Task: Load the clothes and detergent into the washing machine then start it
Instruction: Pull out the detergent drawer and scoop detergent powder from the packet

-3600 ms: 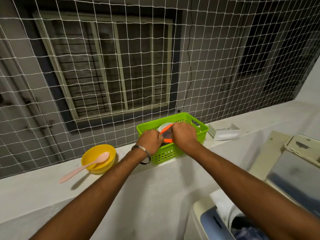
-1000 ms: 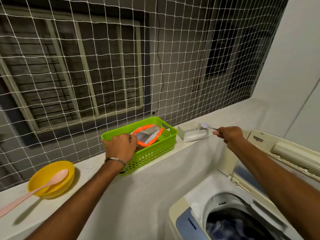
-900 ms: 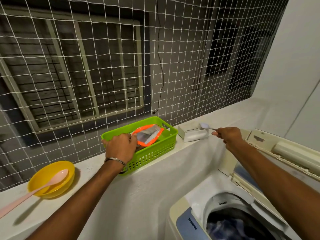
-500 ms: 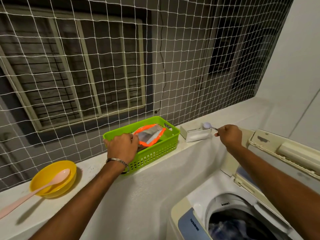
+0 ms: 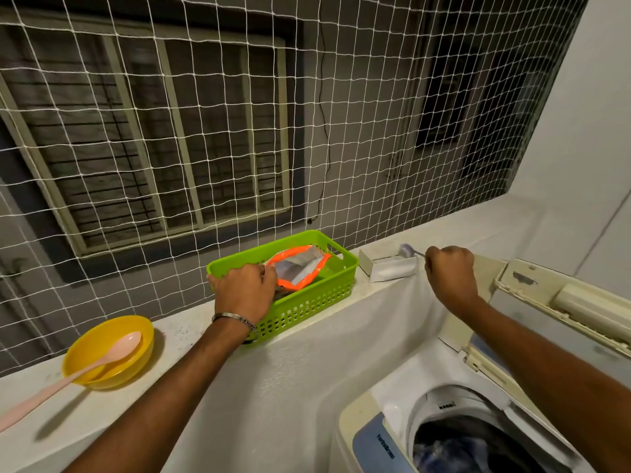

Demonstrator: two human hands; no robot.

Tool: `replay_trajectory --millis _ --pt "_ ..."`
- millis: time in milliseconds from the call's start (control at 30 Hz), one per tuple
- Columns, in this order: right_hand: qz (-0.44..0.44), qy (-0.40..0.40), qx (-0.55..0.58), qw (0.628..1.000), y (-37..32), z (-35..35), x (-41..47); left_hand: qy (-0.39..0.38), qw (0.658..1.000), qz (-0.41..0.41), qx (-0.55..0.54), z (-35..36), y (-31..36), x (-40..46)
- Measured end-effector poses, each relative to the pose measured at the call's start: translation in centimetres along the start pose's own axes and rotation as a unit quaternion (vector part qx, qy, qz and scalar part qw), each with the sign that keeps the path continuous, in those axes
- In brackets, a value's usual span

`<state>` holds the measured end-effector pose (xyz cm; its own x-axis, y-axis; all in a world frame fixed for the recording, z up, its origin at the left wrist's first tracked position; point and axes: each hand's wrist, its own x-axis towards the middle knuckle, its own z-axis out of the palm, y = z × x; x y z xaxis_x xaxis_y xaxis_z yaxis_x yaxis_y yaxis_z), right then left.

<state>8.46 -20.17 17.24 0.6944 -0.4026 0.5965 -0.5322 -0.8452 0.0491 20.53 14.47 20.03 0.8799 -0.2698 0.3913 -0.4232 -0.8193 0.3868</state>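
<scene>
An orange and silver detergent pouch (image 5: 300, 268) lies open in a green basket (image 5: 317, 295) on the white ledge. My left hand (image 5: 244, 290) grips the pouch's near edge inside the basket. My right hand (image 5: 450, 273) holds a small spoon (image 5: 408, 250), its bowl over a white detergent tray (image 5: 389, 269) that sits on the ledge right of the basket. At the bottom right the washing machine (image 5: 382, 448) stands with its lid (image 5: 563, 302) up, and dark clothes (image 5: 454, 448) show in the drum.
A yellow bowl (image 5: 99, 361) with a pink spoon (image 5: 78, 370) resting in it sits on the ledge at the left. A white net (image 5: 239, 131) closes off the space behind the ledge. A white wall rises at the right.
Both hands were in the basket at the pouch. My right hand has since carried the spoon right to the white tray; in the last second it hardly moves. My left hand stays on the pouch.
</scene>
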Motion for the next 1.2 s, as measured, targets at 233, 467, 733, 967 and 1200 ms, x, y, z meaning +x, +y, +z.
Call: replay_trajectory --millis 233,467,733,967,1200 --pt "-0.024 0.012 -0.008 1.000 0.3 -0.2 -0.9 -0.002 1.000 0.000 0.000 0.2 0.0 0.0" --pt "-0.035 0.009 -0.005 0.999 0.2 -0.3 -1.3 -0.006 1.000 -0.002 0.008 0.1 0.0 0.1" --pt "-0.045 -0.011 0.007 0.999 0.3 -0.2 -1.4 -0.003 1.000 -0.002 0.006 -0.1 0.2 -0.1" --pt "-0.014 -0.040 0.042 0.998 0.3 0.2 -1.2 -0.006 1.000 -0.002 0.003 -0.3 0.3 -0.2" --pt "0.305 -0.069 0.446 0.838 -1.0 -1.0 -0.6 -0.007 1.000 -0.005 0.003 -0.5 0.4 -0.3"
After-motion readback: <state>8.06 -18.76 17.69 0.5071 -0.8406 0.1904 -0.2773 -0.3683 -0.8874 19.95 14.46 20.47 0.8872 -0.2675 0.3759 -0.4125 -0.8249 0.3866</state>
